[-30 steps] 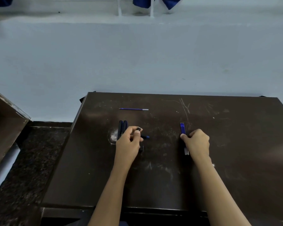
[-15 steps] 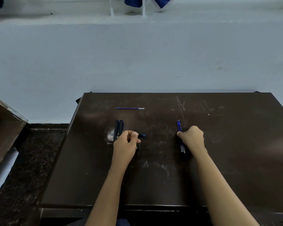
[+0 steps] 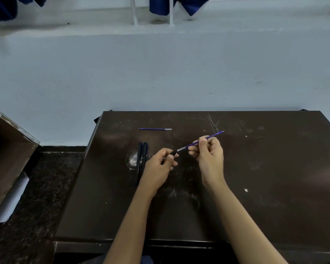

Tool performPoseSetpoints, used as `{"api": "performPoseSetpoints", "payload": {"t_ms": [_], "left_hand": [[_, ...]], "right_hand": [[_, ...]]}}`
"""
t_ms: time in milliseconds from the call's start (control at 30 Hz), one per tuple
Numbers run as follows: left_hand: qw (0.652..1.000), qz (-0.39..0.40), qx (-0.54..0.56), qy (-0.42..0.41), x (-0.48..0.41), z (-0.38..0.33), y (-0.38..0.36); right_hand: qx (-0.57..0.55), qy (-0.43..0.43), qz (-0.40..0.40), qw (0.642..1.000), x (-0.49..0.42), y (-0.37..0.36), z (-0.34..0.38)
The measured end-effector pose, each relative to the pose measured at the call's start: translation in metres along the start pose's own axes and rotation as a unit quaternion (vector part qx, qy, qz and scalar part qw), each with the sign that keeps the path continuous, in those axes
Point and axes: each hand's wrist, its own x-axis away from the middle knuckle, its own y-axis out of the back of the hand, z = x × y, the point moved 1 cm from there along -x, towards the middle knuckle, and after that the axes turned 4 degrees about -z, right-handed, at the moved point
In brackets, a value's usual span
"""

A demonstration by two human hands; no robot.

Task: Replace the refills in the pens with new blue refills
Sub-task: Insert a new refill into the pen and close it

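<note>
My right hand (image 3: 210, 157) pinches a thin blue refill (image 3: 213, 135) that slants up to the right, its silver end pointing down-left. My left hand (image 3: 160, 164) is closed on a dark pen barrel (image 3: 173, 153), whose open end sits just at the refill's silver tip. Two dark pens (image 3: 142, 159) lie side by side on the brown table (image 3: 274, 168), just left of my left hand. Another blue refill (image 3: 154, 129) lies flat near the table's far side.
A pale wall rises right behind the table. To the left there is a dark speckled floor (image 3: 36, 187) and a brown wooden panel (image 3: 6, 149) leaning over it. Blue cloth (image 3: 160, 4) hangs at the top.
My right hand has lifted one blue refill off the table and swung toward the middle. My left hand has raised the pen barrel to meet the refill's tip.
</note>
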Motion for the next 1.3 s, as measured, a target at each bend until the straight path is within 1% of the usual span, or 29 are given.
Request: {"api": "performPoseSetpoints", "payload": {"t_ms": [200,333,433,533,600,633,667,733,767,800,867,1000,1033,1067,1100,1167,1233,1267,1300], "left_hand": [[1.000,-0.011,0.001,-0.023,-0.001,-0.001,0.004],[1.000,-0.005,-0.007,-0.030,-0.003,0.003,0.005],[1.000,-0.015,0.002,-0.026,-0.006,0.009,0.009],[0.997,-0.070,0.031,-0.011,-0.009,0.009,0.016],[0.991,-0.121,0.054,-0.009,-0.010,0.009,0.022],[0.989,-0.138,0.057,-0.009,-0.010,0.009,0.025],[0.987,-0.147,0.059,-0.008,-0.010,0.009,0.026],[0.986,-0.155,0.063,-0.008,-0.010,0.009,0.028],[0.986,-0.156,0.066,-0.006,-0.010,0.010,0.027],[0.986,-0.155,0.067,-0.003,-0.010,0.010,0.027],[0.986,-0.152,0.068,0.001,-0.011,0.012,0.026],[0.990,-0.140,0.029,-0.011,-0.012,0.013,0.024],[0.990,-0.136,0.026,-0.018,-0.013,0.013,0.023],[0.991,-0.131,0.027,-0.027,-0.013,0.012,0.022],[0.991,-0.125,0.028,-0.036,-0.013,0.012,0.020],[0.993,-0.107,0.021,-0.041,-0.015,0.014,0.017],[0.996,-0.086,0.001,-0.040,-0.017,0.018,0.015],[0.996,-0.078,-0.012,-0.041,-0.017,0.020,0.014],[0.996,-0.073,-0.023,-0.042,-0.017,0.020,0.013]], "right_hand": [[-0.008,0.016,0.018,1.000,-0.006,-0.010,-0.002],[0.068,0.051,0.067,0.994,-0.004,-0.016,-0.005],[0.151,0.072,0.131,0.977,-0.003,-0.020,-0.013],[0.206,0.068,0.183,0.959,-0.003,-0.027,-0.028],[0.279,0.119,0.192,0.933,-0.002,-0.031,-0.038],[0.327,0.160,0.204,0.909,-0.001,-0.032,-0.042],[0.379,0.200,0.224,0.875,0.000,-0.033,-0.049],[0.469,0.249,0.255,0.808,0.004,-0.033,-0.057],[0.497,0.260,0.254,0.788,0.004,-0.033,-0.060],[0.509,0.268,0.245,0.780,0.005,-0.033,-0.061],[0.511,0.274,0.217,0.786,0.004,-0.031,-0.062],[0.547,0.235,0.163,0.787,-0.001,-0.027,-0.062],[0.546,0.230,0.147,0.792,-0.003,-0.026,-0.061],[0.526,0.222,0.129,0.811,-0.004,-0.025,-0.061],[0.487,0.206,0.111,0.842,-0.005,-0.024,-0.058],[0.374,0.136,0.089,0.913,-0.009,-0.022,-0.055],[0.211,0.041,0.080,0.973,-0.014,-0.021,-0.050],[0.104,-0.017,0.081,0.991,-0.017,-0.020,-0.046],[-0.001,-0.082,0.083,0.993,-0.018,-0.018,-0.042]]}}
